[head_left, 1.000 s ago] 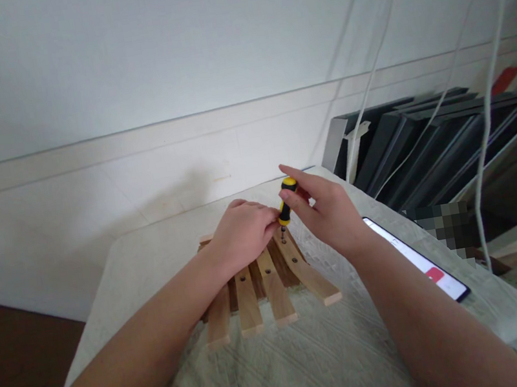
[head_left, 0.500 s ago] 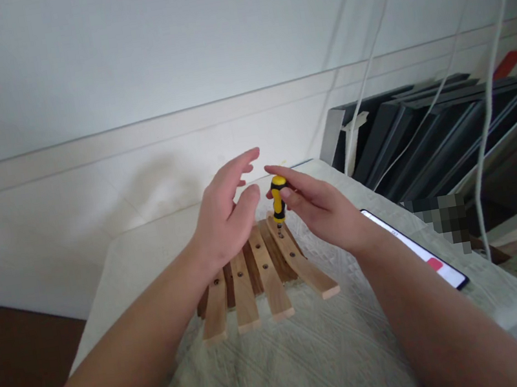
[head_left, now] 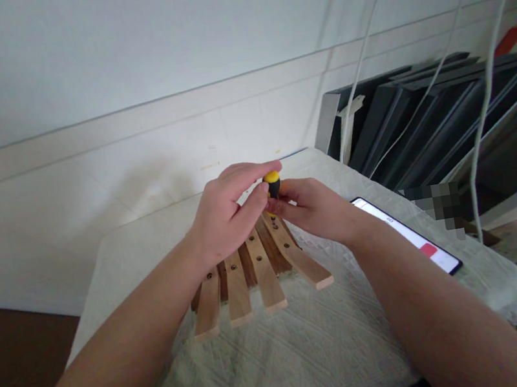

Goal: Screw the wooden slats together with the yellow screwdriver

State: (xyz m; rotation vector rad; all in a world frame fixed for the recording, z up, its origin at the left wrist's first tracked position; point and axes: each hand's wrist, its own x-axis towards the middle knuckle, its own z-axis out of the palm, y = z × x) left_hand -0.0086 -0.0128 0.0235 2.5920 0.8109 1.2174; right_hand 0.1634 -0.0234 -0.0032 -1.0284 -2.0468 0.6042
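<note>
A short yellow-and-black screwdriver (head_left: 273,183) stands nearly upright over a screw at the upper end of the rightmost wooden slat (head_left: 305,262). Around the upper part of its handle are the fingers of my left hand (head_left: 229,211), with thumb and fingers closed on it. My right hand (head_left: 312,204) pinches the handle lower down from the right side. Several pale slats, fixed with dark screws, lie across a darker brown wooden piece (head_left: 275,253). My left hand hides the far left part of this wooden piece.
The wood lies on a table with a pale patterned cloth (head_left: 323,353). A phone (head_left: 405,232) with a lit screen rests at the right. Dark panels (head_left: 385,127) lean beyond the table's right side, near hanging white cables (head_left: 486,112). A white wall (head_left: 130,129) stands behind.
My left hand has come right and closed around the top of the screwdriver. My right hand's fingers have closed in on the handle. The whole view has shifted slightly.
</note>
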